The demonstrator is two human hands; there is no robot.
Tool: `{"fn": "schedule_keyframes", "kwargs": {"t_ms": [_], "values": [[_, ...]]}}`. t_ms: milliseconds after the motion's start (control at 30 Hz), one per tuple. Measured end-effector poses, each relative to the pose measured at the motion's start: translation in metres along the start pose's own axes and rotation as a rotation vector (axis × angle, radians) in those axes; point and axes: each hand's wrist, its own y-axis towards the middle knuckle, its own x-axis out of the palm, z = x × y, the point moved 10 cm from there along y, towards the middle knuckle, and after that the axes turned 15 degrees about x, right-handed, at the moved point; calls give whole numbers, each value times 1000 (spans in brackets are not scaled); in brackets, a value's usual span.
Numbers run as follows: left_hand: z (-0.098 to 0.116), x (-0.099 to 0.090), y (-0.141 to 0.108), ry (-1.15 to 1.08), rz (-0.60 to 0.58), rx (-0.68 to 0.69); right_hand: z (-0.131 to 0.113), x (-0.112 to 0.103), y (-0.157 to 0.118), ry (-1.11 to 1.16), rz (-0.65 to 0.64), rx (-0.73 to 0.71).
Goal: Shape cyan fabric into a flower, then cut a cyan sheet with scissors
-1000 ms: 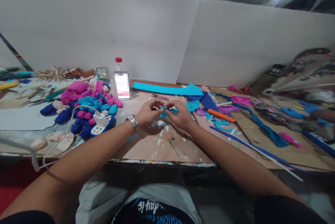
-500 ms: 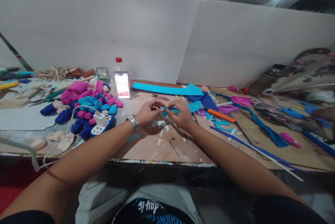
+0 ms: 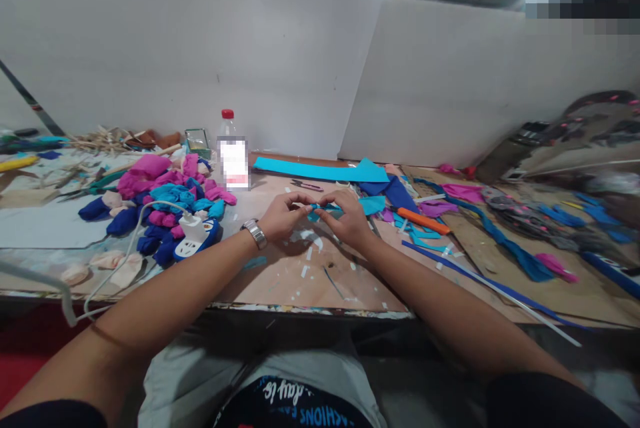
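Note:
Above the middle of the table, my left hand [image 3: 283, 216] and my right hand [image 3: 346, 215] meet fingertip to fingertip. Both pinch a small piece of turquoise material [image 3: 330, 209], part of which shows under my right fingers. A silver watch is on my left wrist. Just behind the hands lie small dark snips [image 3: 307, 185]. A long turquoise strip [image 3: 305, 169] stretches along the back of the table, beside folded dark blue material [image 3: 397, 195].
Pink, turquoise and blue cloth bundles [image 3: 173, 198], a white-and-blue power socket [image 3: 196, 241] with a cable, and a red-capped bottle [image 3: 233, 155] are at left. An orange cutter [image 3: 423, 221], strips and cardboard [image 3: 493, 268] lie at right.

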Motion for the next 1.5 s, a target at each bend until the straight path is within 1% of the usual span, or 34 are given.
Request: {"fn": "schedule_keyframes", "kwargs": {"t_ms": [100,233,367,467,633,800,1000,1133,1233,1333,1500], "values": [[-1,0,0,5,-1,-9,-1,0,1,8,-7,-12],[-4,-4,2,-6,43,19,-1,0,1,15,-9,-21],[-8,-6,2,15,57,-9,1,3,0,-6,-28,-23],[-6,-8,2,42,66,-11,2,5,-1,-13,-39,-24],[-3,-4,2,53,5,-12,2,7,-1,-19,-53,-15],[-4,-1,2,56,-36,-12,8,8,-1,-12,-36,-8],[-3,5,1,-6,-78,-24,6,5,-1,9,-5,-23],[-1,5,1,10,-78,-23,6,3,0,9,4,-23],[-3,6,0,21,-78,-48,8,4,0,3,3,-14],[-4,7,1,29,-83,-34,9,4,0,-3,7,-4],[-10,6,2,2,-59,-22,6,5,-1,4,-5,-15]]}}
